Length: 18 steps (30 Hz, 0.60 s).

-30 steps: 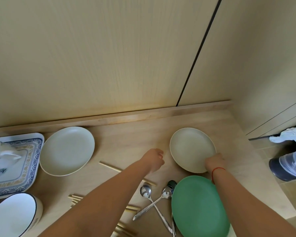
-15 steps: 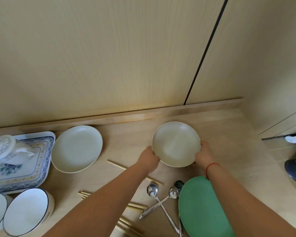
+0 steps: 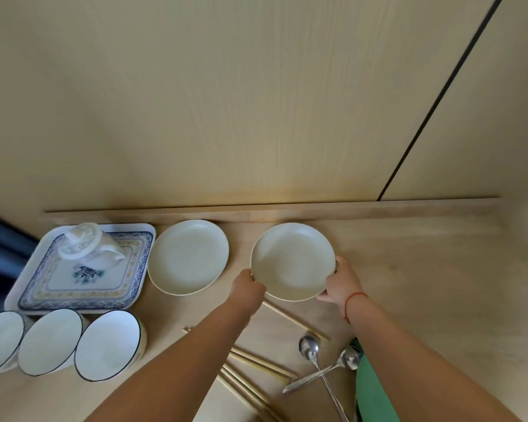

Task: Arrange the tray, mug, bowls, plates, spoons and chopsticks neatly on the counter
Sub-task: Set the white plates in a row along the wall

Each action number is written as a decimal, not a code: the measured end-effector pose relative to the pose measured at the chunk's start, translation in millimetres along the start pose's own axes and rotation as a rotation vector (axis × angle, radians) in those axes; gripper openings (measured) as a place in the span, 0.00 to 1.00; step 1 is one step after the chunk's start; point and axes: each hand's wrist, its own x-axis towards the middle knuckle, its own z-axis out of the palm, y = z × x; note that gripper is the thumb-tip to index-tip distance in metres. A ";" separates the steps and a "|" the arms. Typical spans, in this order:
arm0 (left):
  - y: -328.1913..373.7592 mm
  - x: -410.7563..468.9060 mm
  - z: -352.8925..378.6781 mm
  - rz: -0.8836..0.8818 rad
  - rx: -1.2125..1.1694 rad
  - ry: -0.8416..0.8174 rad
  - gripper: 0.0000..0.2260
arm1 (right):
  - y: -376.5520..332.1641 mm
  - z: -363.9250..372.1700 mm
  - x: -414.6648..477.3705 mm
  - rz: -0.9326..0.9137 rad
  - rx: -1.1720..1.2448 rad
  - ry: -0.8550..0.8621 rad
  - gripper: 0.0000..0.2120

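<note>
Left hand (image 3: 247, 283) and right hand (image 3: 338, 281) pinch opposite rims of the cream plate (image 3: 293, 260), right of the second plate (image 3: 188, 257) by the back ledge. Best set it flat, level with that plate, small even gap.

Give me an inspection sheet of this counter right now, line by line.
Surface: wooden counter, dry.
Job's things: mug on patterned tray; cream plate beside it; second cream plate held; three bowls in a row; green plate partly seen.
Clutter: chopsticks scattered, spoons crossed.
Grippers: left hand and right hand grip the second plate's rim.
Cables: nothing seen.
Surroundings: wood-panel wall.
</note>
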 end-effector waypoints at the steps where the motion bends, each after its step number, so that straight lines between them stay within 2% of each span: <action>1: -1.1 -1.8 -4.8 -0.006 -0.023 0.003 0.09 | -0.1 5.2 -0.4 0.016 0.022 -0.006 0.22; 3: -4.5 -4.2 -11.7 -0.015 -0.069 -0.008 0.06 | -3.0 14.3 -4.2 0.034 0.058 -0.009 0.21; 8: -16.6 -5.2 -23.0 -0.016 -0.112 -0.018 0.11 | -9.4 31.5 -9.9 0.031 0.096 -0.031 0.19; 12: -19.7 -7.2 -28.5 0.002 -0.119 -0.010 0.07 | -12.2 39.9 -9.3 0.045 0.111 -0.037 0.18; 16: -21.5 -9.6 -31.1 -0.016 -0.118 0.000 0.12 | -11.0 46.0 -6.1 0.061 0.137 -0.060 0.18; 18: -22.7 -9.7 -32.2 0.000 -0.073 0.006 0.08 | -9.4 48.1 -4.5 0.074 0.156 -0.072 0.17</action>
